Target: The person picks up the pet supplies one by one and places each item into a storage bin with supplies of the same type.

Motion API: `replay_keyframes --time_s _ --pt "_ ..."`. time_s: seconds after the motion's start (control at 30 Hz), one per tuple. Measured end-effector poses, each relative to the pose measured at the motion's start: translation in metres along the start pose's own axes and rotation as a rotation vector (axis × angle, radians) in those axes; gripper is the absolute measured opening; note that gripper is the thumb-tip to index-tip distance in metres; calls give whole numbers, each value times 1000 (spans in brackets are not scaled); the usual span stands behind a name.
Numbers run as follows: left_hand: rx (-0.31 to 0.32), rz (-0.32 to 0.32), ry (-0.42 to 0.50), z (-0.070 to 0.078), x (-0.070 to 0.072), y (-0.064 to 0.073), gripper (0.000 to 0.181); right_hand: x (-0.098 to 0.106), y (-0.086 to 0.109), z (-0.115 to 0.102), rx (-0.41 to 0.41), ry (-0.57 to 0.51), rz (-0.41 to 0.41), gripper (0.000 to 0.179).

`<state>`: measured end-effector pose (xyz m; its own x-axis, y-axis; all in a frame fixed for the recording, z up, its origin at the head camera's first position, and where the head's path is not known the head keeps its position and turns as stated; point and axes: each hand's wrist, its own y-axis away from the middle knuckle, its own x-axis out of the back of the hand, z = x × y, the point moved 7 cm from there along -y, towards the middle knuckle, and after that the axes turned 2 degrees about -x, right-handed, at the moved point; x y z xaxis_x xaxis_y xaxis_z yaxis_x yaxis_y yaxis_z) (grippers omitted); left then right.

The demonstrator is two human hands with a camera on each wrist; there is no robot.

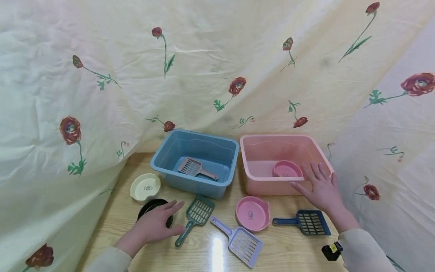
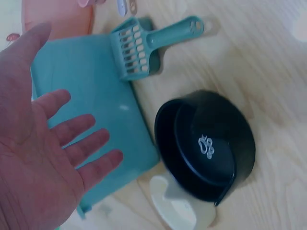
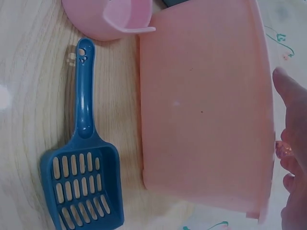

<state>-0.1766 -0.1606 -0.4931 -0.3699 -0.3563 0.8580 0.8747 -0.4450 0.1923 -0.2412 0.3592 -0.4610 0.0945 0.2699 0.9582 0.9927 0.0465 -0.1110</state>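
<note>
1. Judgement: green scoop (image 1: 194,220) or navy scoop (image 3: 90,141) would lift best by the handle, fingers closing from above;
2. Left hand (image 1: 153,225) over black bowl (image 2: 206,160), right hand (image 1: 321,192) at rim of pink bin (image 1: 272,187), contact unclear; fingers of both spread, holding nothing;
3. Green scoop on tabletop (image 1: 193,258) before blue bin (image 1: 190,184), handle pointing nearward-left, long axis oblique; navy scoop crosswise, handle left.

Pale, red-flowered cloth (image 1: 190,98) hangs behind and on both sides of a wood-grain surface (image 1: 292,251), forming a booth-like nook; wider setting hidden.
</note>
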Motion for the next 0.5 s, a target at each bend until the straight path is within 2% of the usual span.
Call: replay_keyframes --time_s 0.27,0.5 --pt "8 -11 27 6 -21 -1 89 -4 5 0 -11 -33 18 97" --pt "35 -26 64 10 -39 -2 87 -3 15 2 -3 -44 111 88"
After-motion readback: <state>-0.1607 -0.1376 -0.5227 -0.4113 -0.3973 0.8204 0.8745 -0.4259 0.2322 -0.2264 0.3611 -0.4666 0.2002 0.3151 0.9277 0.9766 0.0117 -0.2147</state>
